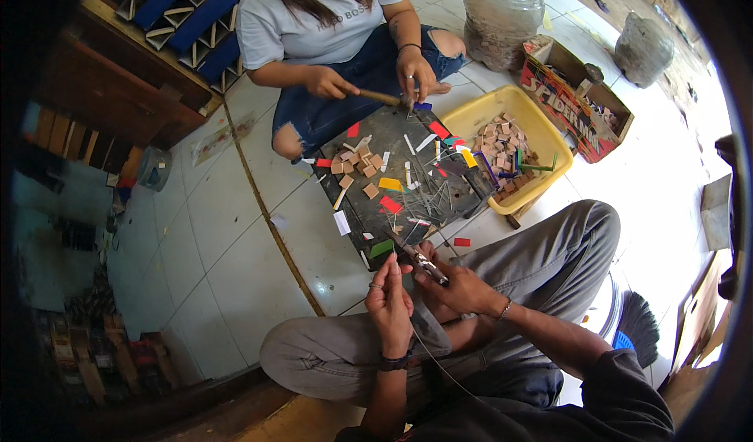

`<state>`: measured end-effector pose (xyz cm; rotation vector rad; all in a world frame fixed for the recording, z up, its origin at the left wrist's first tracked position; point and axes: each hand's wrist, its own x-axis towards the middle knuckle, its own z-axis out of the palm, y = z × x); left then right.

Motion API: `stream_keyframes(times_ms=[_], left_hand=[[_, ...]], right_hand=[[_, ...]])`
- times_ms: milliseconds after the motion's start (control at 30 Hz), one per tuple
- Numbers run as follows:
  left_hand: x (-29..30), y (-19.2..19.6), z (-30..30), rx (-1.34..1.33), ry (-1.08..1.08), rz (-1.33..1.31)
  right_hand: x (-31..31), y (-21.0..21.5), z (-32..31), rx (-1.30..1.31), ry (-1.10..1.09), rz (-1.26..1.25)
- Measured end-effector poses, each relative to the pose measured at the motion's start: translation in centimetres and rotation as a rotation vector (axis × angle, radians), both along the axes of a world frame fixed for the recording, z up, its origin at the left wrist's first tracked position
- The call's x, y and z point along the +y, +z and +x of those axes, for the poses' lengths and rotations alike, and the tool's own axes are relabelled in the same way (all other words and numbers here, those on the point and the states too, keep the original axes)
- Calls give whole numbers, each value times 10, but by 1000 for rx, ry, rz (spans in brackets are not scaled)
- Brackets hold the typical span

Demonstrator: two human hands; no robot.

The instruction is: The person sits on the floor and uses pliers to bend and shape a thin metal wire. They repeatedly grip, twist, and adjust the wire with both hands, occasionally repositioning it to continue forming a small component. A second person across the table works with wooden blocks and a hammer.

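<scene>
My left hand pinches a thin wire upright between thumb and fingers. The wire's long tail runs down past my wrist toward my lap. Just right of it, my right hand is closed around a worn, dark and whitish hand tool. Its far end points at the board's near edge; its exact kind is hard to make out. A green piece lies on the dark work board just beyond my left fingertips. Small wooden blocks, cut wires and coloured scraps are scattered over the board.
Across the board a person holds a wooden-handled tool at its far edge. A yellow basin of wooden blocks stands at the right, beside a red printed box. Two cloudy plastic containers stand behind. A black brush lies right of my knee.
</scene>
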<state>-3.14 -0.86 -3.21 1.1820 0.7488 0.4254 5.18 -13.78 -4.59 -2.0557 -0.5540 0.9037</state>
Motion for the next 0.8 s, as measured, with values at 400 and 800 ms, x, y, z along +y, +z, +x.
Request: stream_keyframes(times_ms=[400,800], left_hand=[[-3,3,-1,-44,73,-94],[1,3,-6,-86,143,-93]], right_hand=[[7,4,2,-131,-50,158],[-15,12,-22,128,94,200]])
